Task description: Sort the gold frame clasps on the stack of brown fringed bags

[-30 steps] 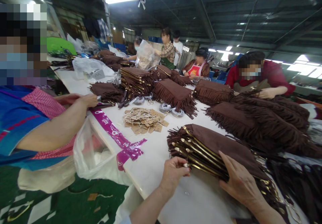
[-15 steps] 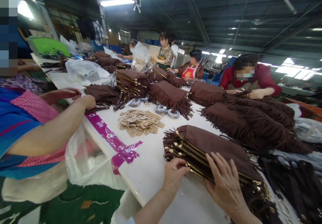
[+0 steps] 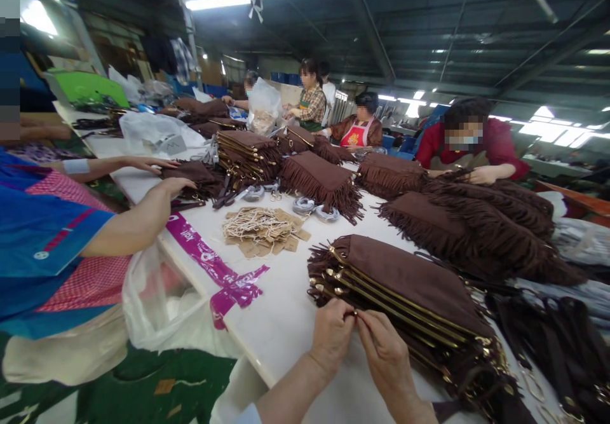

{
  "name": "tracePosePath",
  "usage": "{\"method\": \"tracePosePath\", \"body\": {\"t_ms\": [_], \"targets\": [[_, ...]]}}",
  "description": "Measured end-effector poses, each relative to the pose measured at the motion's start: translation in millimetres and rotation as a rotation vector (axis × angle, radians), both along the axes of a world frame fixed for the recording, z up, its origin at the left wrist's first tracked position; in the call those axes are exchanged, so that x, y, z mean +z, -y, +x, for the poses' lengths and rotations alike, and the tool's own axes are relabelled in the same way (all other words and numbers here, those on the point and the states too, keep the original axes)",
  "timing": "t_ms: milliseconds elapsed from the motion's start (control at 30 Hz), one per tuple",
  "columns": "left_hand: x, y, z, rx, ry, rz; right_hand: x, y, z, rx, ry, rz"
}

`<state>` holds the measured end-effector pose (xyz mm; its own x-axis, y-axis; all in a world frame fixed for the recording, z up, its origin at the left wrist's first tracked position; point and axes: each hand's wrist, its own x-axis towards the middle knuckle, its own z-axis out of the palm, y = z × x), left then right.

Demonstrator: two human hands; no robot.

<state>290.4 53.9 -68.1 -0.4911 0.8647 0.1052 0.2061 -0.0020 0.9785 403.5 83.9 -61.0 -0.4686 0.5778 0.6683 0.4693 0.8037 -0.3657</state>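
Note:
Brown fringed bags (image 3: 405, 278) lie stacked flat in front of me, their gold zippers (image 3: 381, 300) facing my side. At the near left corner of the stack, my left hand (image 3: 331, 332) pinches a small metal zipper pull (image 3: 354, 313) between thumb and fingers. My right hand (image 3: 385, 348) meets it there, its fingertips closed on the same small piece. The fingers cover most of the pull. Dark straps with gold clips (image 3: 476, 379) hang at the right end of the stack.
Paper tags with white strings (image 3: 262, 230) lie beyond the stack, near purple tape (image 3: 204, 259) along the table edge. A co-worker's arm (image 3: 138, 217) reaches in from the left. More fringed bags (image 3: 457, 233) and dark straps (image 3: 562, 341) lie to the right.
My right hand has left the top of the bag stack and moved left to join my left hand at the zipper pull. The co-worker's hands on the left have shifted right, onto bags.

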Motion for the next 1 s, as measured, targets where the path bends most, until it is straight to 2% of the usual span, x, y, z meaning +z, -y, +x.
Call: {"method": "tracePosePath", "body": {"t_ms": [433, 667, 833, 1000], "targets": [[-4.2, 1.5, -3.9, -0.044, -0.186, -0.065, -18.3, -5.5, 0.3, 0.014, 0.045, 0.129], [-3.0, 6.2, -6.0, -0.065, -0.205, -0.039, -12.9, -2.6, -7.3, 0.008, -0.002, 0.114], [-7.2, 7.4, -6.1, -0.083, -0.225, -0.021, -8.0, 1.1, -10.9, -0.007, -0.035, 0.098], [-4.8, 8.7, -9.6, -0.135, -0.266, -0.016, -10.1, -2.0, -9.9, 0.003, -0.013, 0.098]]}}
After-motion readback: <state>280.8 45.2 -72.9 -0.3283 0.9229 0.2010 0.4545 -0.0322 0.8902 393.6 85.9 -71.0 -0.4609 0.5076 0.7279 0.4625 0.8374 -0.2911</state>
